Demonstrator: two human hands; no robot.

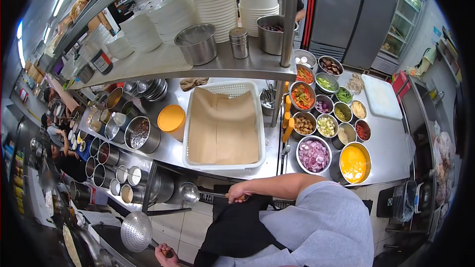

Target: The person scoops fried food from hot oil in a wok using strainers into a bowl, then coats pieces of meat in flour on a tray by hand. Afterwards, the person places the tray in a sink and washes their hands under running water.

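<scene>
My right hand (238, 193) is closed round the handle of a metal ladle (189, 193), whose bowl points left beside the counter edge. Lower down, my left hand (166, 255) grips the wooden-ended handle of a perforated skimmer (137, 231). The skimmer's round head looks bare. A long dark handle (168, 211) lies between the two tools; what it belongs to is hard to make out. Part of a wok (74, 247) shows at the lower left.
A paper-lined white basket (185, 141) stands on the steel counter. To its right are several bowls of cut vegetables and a pot of yellow liquid (354, 163). Seasoning pots (104, 174) line the left. A dish shelf (237, 66) overhangs the counter. People (62, 138) work far left.
</scene>
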